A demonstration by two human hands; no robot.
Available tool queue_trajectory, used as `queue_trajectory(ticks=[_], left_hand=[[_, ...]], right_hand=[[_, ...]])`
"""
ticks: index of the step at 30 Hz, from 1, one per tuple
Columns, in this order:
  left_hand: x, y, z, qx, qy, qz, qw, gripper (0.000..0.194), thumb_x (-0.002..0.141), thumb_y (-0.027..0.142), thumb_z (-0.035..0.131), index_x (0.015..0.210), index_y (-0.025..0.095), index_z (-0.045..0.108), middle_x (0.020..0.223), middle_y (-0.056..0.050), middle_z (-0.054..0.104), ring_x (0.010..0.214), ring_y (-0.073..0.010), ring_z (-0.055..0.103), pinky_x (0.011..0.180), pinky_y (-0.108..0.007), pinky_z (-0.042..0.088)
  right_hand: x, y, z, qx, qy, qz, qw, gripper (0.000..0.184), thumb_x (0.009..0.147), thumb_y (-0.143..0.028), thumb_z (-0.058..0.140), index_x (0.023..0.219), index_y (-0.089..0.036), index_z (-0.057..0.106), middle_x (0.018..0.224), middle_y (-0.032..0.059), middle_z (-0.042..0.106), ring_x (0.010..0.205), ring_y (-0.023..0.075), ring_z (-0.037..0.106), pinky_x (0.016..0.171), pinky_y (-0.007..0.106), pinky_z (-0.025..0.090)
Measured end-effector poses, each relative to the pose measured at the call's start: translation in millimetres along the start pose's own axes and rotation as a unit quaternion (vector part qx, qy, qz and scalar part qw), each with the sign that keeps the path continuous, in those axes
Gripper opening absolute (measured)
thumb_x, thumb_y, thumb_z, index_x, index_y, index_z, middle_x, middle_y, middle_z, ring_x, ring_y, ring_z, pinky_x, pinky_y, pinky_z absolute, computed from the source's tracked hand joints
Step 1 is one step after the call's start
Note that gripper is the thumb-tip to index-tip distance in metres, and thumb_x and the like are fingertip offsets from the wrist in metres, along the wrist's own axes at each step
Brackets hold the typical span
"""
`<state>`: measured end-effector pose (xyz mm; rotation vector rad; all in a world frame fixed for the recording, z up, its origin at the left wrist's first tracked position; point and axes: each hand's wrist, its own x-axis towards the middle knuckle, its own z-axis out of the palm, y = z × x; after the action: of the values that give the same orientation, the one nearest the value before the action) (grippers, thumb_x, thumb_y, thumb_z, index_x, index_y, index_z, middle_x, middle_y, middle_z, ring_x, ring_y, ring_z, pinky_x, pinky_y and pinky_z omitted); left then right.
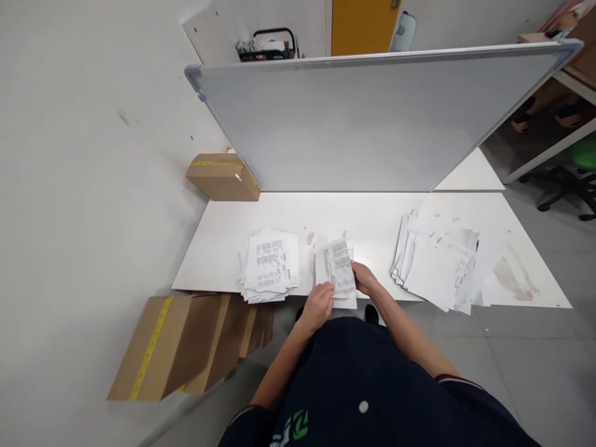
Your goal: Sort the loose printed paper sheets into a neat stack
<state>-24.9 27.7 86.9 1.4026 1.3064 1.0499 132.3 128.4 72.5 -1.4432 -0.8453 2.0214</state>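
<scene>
A printed sheet of paper [338, 264] is held between my two hands, just above the front edge of the table. My left hand [320, 303] pinches its lower left edge. On the right side, my right hand [362, 277] grips the same sheet by its edge. Another white sheet [345, 303] shows below it, partly covered. To the left lies a stack of printed papers [270, 264], its edges uneven. A larger, fanned-out pile of papers [437, 261] lies to the right, some of it hanging over the front edge.
A whiteboard [335, 118] stands upright along the back of the white table [223, 230]. One cardboard box [226, 177] sits at the table's back left corner; several taped boxes [158, 347] stand at the lower left. An office chair [565, 186] is at far right.
</scene>
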Motion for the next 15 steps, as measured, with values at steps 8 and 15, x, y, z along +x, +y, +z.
queue_trajectory(ticks=[8,15], left_hand=[[-0.3,4.6,6.3,0.224,-0.13,0.073,0.963,0.026,0.084,0.02,0.036,0.096,0.019,0.059,0.106,-0.012,0.06,0.117,-0.0253,0.045,0.102,-0.049,0.026],[4.1,-7.4,-9.2,0.042,0.121,-0.073,0.989,0.048,0.067,0.039,0.066,0.111,0.021,0.053,0.118,-0.013,0.053,0.117,-0.0265,0.044,0.102,-0.046,0.027]], right_hand=[[-3.5,6.5,-4.8,-0.043,-0.02,-0.06,0.997,0.045,0.077,-0.055,0.047,0.097,-0.016,0.058,0.088,0.0106,0.068,0.074,0.0222,0.064,0.066,0.035,0.051],[-12.7,-1.4,-8.8,-0.103,-0.028,-0.142,0.984,0.034,0.072,-0.04,0.059,0.098,-0.018,0.061,0.093,0.0048,0.067,0.084,0.0227,0.061,0.076,0.036,0.047]])
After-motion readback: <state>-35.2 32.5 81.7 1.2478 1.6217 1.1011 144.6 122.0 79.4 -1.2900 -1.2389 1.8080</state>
